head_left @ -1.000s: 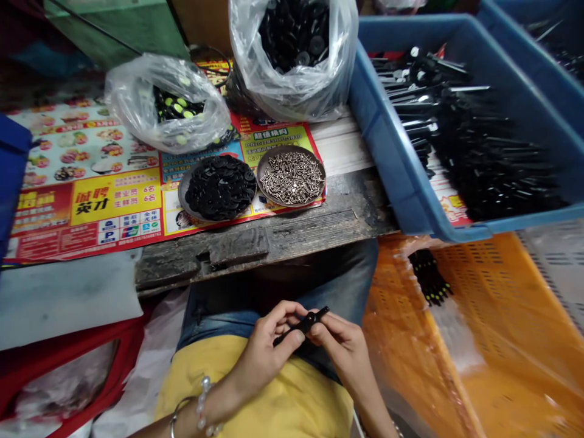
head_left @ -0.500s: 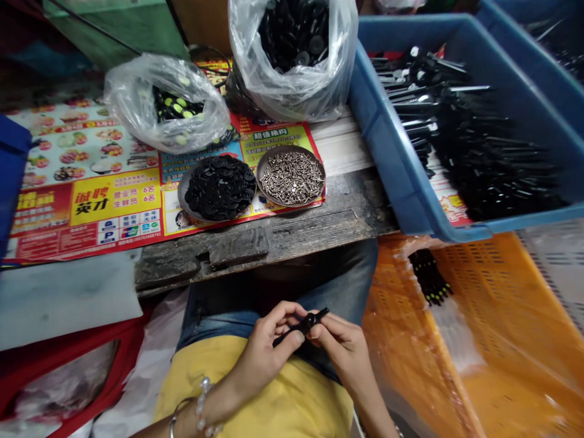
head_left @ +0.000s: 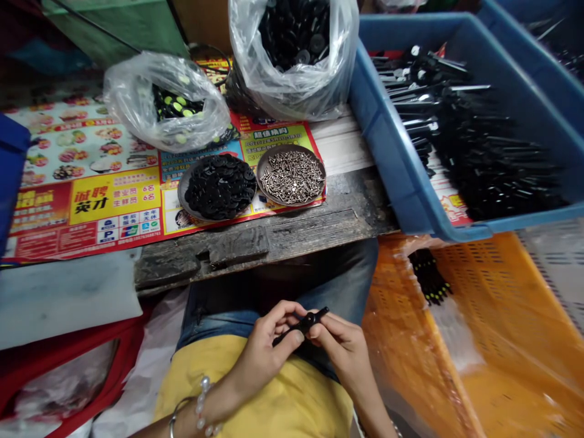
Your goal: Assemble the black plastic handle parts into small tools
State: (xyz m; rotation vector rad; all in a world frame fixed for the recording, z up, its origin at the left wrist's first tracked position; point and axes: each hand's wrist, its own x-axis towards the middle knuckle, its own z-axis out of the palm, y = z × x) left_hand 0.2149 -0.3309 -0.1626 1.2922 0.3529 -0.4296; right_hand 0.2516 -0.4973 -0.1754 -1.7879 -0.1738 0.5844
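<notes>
Over my lap, a slim black plastic part (head_left: 308, 320) with a round joint near its middle is held between both hands. My left hand (head_left: 272, 340) pinches its lower left end between thumb and fingers. The thumb and fingertips of my right hand (head_left: 340, 340) close on the part near its upper right end. My fingers hide some of it, and its exact kind is unclear. Beyond the hands, on the bench, are a dish of flat black discs (head_left: 221, 186) and a dish of small metal screws or rivets (head_left: 292, 175).
A worn dark board (head_left: 292, 237) edges the bench. Behind the dishes stand a clear bag with black and yellow-green caps (head_left: 177, 106) and a larger bag of black round parts (head_left: 296, 36). At right, a blue bin (head_left: 438, 225) of long black parts sits above an orange crate (head_left: 515, 340).
</notes>
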